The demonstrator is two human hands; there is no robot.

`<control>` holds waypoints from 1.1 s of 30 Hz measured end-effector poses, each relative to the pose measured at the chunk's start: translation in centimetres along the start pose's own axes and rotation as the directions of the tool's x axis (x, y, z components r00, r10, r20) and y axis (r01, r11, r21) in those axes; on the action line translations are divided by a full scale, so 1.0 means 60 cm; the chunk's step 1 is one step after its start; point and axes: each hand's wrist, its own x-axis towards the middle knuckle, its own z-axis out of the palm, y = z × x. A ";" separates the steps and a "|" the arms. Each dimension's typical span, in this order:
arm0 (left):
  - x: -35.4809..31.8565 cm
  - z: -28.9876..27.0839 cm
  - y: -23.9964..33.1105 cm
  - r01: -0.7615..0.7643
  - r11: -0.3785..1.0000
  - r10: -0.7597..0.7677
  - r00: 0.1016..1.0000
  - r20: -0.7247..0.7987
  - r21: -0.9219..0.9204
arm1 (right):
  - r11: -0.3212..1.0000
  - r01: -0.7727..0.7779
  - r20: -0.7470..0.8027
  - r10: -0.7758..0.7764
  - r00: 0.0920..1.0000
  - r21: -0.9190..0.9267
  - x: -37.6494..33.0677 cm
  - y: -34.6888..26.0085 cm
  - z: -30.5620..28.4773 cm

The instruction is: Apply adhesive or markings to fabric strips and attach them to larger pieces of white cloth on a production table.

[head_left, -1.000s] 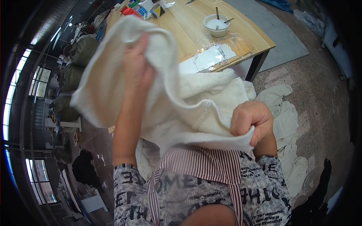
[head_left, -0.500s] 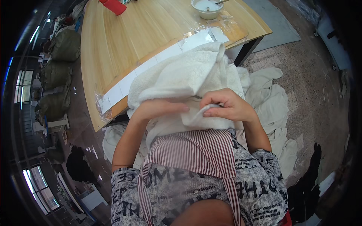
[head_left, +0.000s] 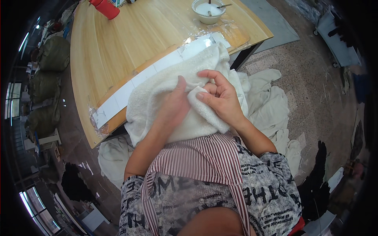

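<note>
A soft white fluffy knitted cloth (head_left: pixel 153 86) lies bunched over my lap and against the table's near edge. My right hand (head_left: pixel 222 96) is closed on a folded edge of it, with the thumb on top and the index finger stretched out above. Close on the other side of that fold is my left hand (head_left: pixel 175 104), slightly blurred. Its thumb points up and apart, and its palm rests against the cloth. The cloth partly hides the other fingers of my left hand.
The wooden table (head_left: pixel 114 47) carries a white paper strip (head_left: pixel 138 78) along its near edge. A bowl of white stuff (head_left: pixel 208 17) and a red bottle (head_left: pixel 105 8) stand farther back. More white cloths (head_left: pixel 267 102) lie heaped at right. Bulky green sacks (head_left: pixel 53 53) line the left.
My right hand has moved up, lifting the cloth's edge into a fold. My left hand has turned thumb-up beside it. The whole view has shifted slightly.
</note>
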 end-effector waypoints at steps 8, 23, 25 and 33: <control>-0.003 -0.016 -0.007 -0.127 0.890 0.113 0.992 0.057 0.438 | 0.994 0.072 -0.023 -0.074 0.997 -0.077 0.022 -0.045 -0.026; -0.046 0.013 0.103 -0.584 0.331 0.240 0.812 0.533 0.741 | 0.922 0.280 0.122 -0.256 0.959 -0.267 0.023 -0.112 -0.013; -0.037 0.001 0.106 -0.533 0.454 0.178 0.839 0.513 0.714 | 0.937 0.252 0.109 -0.232 0.966 -0.240 0.028 -0.110 -0.015; -0.038 -0.008 0.097 -0.203 0.759 0.109 0.976 0.186 0.618 | 0.984 0.133 -0.001 -0.134 0.991 -0.116 0.057 -0.070 -0.036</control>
